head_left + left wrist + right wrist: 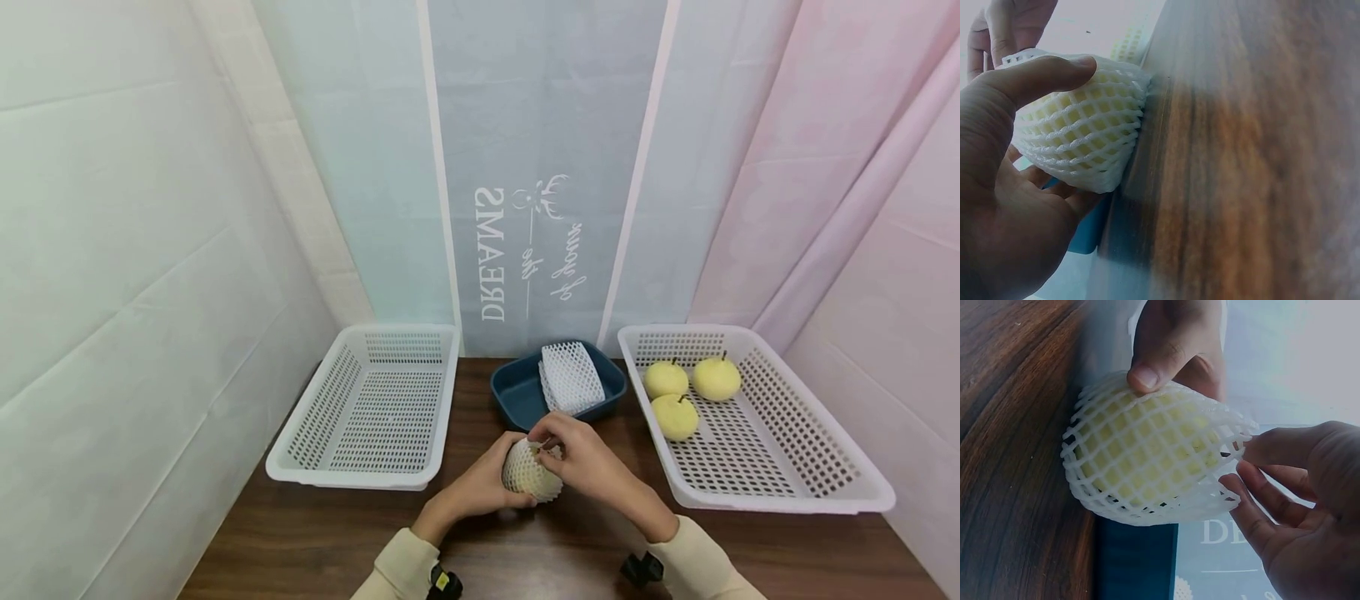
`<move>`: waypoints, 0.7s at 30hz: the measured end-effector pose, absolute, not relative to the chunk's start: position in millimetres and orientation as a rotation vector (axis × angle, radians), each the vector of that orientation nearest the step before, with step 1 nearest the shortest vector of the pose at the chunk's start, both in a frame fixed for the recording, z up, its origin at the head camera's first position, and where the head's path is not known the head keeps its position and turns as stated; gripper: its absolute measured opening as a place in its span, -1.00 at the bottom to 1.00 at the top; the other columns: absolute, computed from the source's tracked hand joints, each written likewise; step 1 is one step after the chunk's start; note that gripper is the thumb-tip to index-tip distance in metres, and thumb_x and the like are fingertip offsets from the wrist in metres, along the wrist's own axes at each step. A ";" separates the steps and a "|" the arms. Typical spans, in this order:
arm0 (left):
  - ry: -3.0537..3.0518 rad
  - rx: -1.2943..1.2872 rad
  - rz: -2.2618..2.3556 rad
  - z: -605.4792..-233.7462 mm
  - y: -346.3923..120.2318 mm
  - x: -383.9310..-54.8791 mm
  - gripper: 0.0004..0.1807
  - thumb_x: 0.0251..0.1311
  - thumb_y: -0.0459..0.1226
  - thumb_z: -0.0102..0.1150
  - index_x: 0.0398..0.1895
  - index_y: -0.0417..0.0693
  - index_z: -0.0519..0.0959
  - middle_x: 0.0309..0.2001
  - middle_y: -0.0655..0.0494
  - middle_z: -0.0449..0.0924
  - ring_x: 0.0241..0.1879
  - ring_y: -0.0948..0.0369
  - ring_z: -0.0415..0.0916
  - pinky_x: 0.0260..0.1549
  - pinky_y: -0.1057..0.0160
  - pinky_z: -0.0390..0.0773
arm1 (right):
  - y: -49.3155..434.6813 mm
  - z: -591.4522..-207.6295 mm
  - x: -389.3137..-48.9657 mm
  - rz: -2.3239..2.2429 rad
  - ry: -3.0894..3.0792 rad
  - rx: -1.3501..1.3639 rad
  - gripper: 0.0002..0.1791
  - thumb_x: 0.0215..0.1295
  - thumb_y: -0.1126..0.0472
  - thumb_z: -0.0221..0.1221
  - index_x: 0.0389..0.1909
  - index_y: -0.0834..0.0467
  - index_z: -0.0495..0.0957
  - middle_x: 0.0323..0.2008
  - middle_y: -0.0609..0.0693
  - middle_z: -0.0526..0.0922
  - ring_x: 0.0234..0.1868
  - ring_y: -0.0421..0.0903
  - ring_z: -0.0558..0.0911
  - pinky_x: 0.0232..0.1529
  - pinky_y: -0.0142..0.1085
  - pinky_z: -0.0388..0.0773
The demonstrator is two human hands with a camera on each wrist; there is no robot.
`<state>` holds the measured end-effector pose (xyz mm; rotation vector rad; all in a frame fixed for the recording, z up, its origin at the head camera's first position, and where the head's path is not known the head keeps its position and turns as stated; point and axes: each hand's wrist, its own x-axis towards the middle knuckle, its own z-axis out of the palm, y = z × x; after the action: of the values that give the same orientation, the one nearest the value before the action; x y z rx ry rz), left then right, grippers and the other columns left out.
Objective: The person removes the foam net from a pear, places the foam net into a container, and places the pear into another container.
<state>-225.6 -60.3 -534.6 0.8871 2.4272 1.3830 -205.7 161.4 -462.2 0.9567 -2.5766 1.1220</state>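
A yellow pear (1147, 444) sits inside a white foam net sleeve (528, 477), low over the dark wooden table. My left hand (480, 483) grips the sleeved pear from the left, with its thumb (1054, 75) across the mesh. At the sleeve's upper end, my right hand (588, 454) pinches the edge of the net between thumb and fingers, as the right wrist view shows. Just beyond the hands, a dark blue tray (517, 393) carries a stack of flattened white foam nets (572, 377).
On the left stands a white perforated basket (390, 417) with nothing seen in it. Another white basket (757, 458) at the right contains three yellow pears (716, 379). Behind the table (300, 533) hangs a printed curtain (540, 100), and pale cloth walls flank both sides.
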 end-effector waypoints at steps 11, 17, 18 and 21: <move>2.432 0.893 1.368 -533.8 -62.1 -225.1 -0.05 0.08 -0.13 0.66 0.49 0.27 0.27 0.35 0.18 0.44 0.27 0.25 0.46 0.26 0.20 0.50 | 160.6 -464.4 -202.7 0.927 -2.729 0.940 -0.66 0.21 0.38 0.48 -0.02 0.15 0.65 -0.07 -0.05 0.67 -0.09 -0.10 0.70 -0.07 -0.17 0.72; 2.402 0.918 1.356 -535.3 -65.8 -225.4 0.03 0.11 -0.14 0.64 0.57 0.30 0.18 0.41 0.18 0.40 0.29 0.25 0.44 0.28 0.19 0.47 | 158.5 -466.5 -201.1 0.792 -2.793 0.934 -0.55 0.13 0.32 0.55 0.03 0.10 0.64 0.02 -0.09 0.63 0.05 -0.09 0.67 0.00 -0.15 0.68; 2.397 0.925 1.349 -535.9 -66.7 -225.8 0.04 0.12 -0.15 0.64 0.59 0.31 0.17 0.43 0.18 0.39 0.30 0.25 0.43 0.30 0.19 0.46 | 158.4 -466.6 -200.5 0.783 -2.807 0.934 -0.54 0.12 0.31 0.55 0.03 0.10 0.64 0.04 -0.09 0.63 0.07 -0.08 0.66 0.00 -0.14 0.68; 2.370 0.942 1.328 -536.2 -70.1 -226.4 0.09 0.12 -0.19 0.63 0.63 0.31 0.11 0.50 0.20 0.32 0.38 0.22 0.39 0.36 0.16 0.43 | 158.3 -466.8 -199.1 0.744 -2.831 0.939 -0.50 0.10 0.29 0.57 0.06 0.11 0.63 0.08 -0.06 0.62 0.11 -0.04 0.65 0.01 -0.10 0.68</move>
<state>-226.4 -70.1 -536.2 0.9422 2.3699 1.3279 -199.1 158.3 -466.8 0.9385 -2.8311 0.7442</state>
